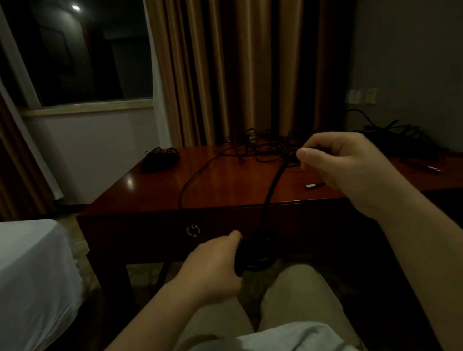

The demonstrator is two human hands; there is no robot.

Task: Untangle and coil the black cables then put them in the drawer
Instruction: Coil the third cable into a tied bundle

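Observation:
My left hand (217,264) grips a coil of black cable (257,253) held low in front of the desk's drawer (147,236). From the coil a black strand (273,183) rises to my right hand (341,162), which pinches it above the desk top. Behind that hand lies a tangle of thin black cables (261,146) on the wooden desk (225,184). A coiled black bundle (159,159) sits at the desk's far left corner. The drawer is closed, with a round metal pull (193,231).
A second heap of black cables (394,136) lies at the far right by the wall. A small silver plug (314,186) rests on the desk near my right wrist. A white bed (21,286) stands to the left; curtains hang behind the desk.

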